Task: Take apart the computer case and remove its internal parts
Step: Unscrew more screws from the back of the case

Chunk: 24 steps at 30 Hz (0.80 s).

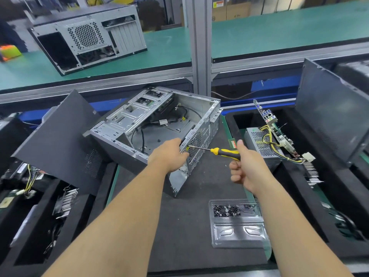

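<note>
Yellow-handled screwdriver (pixel 223 152) in right hand's (pixel 246 168) closed grip, left hand (pixel 169 154) clasping case (pixel 155 124) edge.

Body in view: two forearms plus left hand (pixel 169 154) and right hand (pixel 246 166), nothing else of the person. Both arms bare from each grip back to the frame edge, with no sleeve, cuff or glove anywhere along them. No watch, band or ring at either wrist or on the fingers (pixel 234 166) that show. Nails short where visible, on the right thumb just above the grip. No markings or tape.
</note>
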{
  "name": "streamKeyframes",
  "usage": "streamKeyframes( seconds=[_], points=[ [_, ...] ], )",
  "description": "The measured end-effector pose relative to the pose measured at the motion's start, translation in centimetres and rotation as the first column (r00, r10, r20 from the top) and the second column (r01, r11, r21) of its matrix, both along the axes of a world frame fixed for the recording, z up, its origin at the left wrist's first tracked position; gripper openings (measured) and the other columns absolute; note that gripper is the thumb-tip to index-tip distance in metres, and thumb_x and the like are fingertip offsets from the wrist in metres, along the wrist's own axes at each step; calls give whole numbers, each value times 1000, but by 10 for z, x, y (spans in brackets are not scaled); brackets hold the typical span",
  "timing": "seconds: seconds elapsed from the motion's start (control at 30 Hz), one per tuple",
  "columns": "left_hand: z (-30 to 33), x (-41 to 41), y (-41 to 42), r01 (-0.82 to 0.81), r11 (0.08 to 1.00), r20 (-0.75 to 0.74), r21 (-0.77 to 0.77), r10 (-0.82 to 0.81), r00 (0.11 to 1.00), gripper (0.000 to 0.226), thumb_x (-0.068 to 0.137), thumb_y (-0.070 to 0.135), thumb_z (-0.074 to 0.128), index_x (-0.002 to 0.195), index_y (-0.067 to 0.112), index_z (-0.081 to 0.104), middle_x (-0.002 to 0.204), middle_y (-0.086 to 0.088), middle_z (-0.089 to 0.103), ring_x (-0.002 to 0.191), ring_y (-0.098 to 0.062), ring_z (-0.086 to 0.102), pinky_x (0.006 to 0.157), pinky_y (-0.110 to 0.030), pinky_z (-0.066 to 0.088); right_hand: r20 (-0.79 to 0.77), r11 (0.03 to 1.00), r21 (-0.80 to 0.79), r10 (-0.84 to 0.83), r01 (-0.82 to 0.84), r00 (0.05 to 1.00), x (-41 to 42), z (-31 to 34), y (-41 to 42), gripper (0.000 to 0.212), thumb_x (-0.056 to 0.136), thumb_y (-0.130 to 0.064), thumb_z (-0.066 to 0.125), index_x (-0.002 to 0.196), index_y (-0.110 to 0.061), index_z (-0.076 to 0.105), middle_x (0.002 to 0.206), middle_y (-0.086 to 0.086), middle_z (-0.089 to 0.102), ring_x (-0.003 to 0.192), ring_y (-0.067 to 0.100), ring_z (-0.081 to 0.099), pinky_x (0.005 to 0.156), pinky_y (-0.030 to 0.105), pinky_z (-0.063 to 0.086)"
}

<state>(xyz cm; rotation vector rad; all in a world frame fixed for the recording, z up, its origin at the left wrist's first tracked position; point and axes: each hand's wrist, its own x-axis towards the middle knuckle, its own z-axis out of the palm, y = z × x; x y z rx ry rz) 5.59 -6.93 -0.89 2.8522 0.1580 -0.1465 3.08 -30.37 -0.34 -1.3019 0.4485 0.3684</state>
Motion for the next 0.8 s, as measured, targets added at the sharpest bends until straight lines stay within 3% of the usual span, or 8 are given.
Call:
streamKeyframes(
  seconds=[0.1, 0.23, 0.4, 0.5, 0.57, 0.63, 0.7, 0.8],
  points=[
    [-1, 0, 0, -2, 1000, 0, 2, 2, 1000, 29, 93, 51, 56, 100, 24, 51, 85, 5, 53, 81, -27, 57, 70, -37, 47, 44, 995, 24, 95, -97, 994, 1, -3, -7, 31, 103, -39, 48, 82, -17, 41, 52, -6, 22, 44, 10, 14, 38, 20, 16],
    [-1, 1, 1, 3, 1000, -12, 0, -3, 1000, 29, 93, 51, 57, 99, 23, 51, 88, 3, 56, 82, -27, 58, 75, -41, 53, 253, 990, -77, 136, -120, 958, -3, -14, -7, 28, 104, -30, 48, 80, -15, 46, 58, -5, 24, 48, 11, 17, 42, 24, 19],
    [-1, 2, 1, 1, 1000, -16, -1, -1, 1000, 30, 93, 52, 57, 104, 24, 53, 91, 3, 58, 85, -28, 60, 79, -43, 55, 509, 843, -538, 337, -12, 792, -10, -24, -12, 14, 101, -26, 52, 92, -21, 62, 57, -11, 41, 51, 11, 36, 50, 26, 32],
    [0, 1, 1, -1, 1000, -10, -1, 1, 1000, 30, 93, 52, 58, 104, 25, 53, 91, 4, 58, 85, -28, 59, 78, -42, 54, 563, 782, -621, 398, 52, 724, -11, -21, -14, 11, 99, -23, 56, 94, -30, 63, 60, -18, 49, 54, 5, 40, 50, 17, 32],
    [0, 1, 1, 1, 1000, -10, 0, -1, 1000, 29, 93, 52, 58, 105, 25, 53, 92, 3, 58, 86, -28, 59, 78, -42, 54, 554, 829, -558, 337, 40, 761, -11, -20, -14, 12, 98, -21, 58, 94, -29, 66, 58, -18, 46, 54, 4, 39, 54, 16, 34],
    [0, 0, 1, 7, 1000, -10, 5, -7, 1000, 29, 94, 51, 57, 105, 25, 53, 91, 4, 58, 85, -28, 59, 77, -42, 54, 492, 929, -370, 187, 9, 850, -11, -19, -11, 10, 97, -19, 61, 95, -23, 70, 65, -7, 44, 56, 12, 40, 57, 27, 39],
    [1, -1, 1, 6, 1000, -11, 8, -6, 1000, 29, 93, 51, 57, 105, 25, 53, 91, 4, 58, 85, -27, 60, 77, -42, 54, 353, 996, -91, 32, 1, 935, -12, -14, -6, 10, 97, -22, 62, 97, -14, 68, 74, 8, 43, 59, 16, 41, 55, 32, 41],
    [3, -1, 0, 4, 1000, -18, 7, -3, 1000, 30, 93, 52, 56, 106, 25, 53, 94, 2, 60, 87, -28, 60, 79, -43, 54, 81, 987, 159, -28, 15, 996, -10, -6, -1, 35, 100, -45, 53, 97, -11, 60, 61, 6, 44, 49, 16, 36, 45, 29, 35]
  ],
)
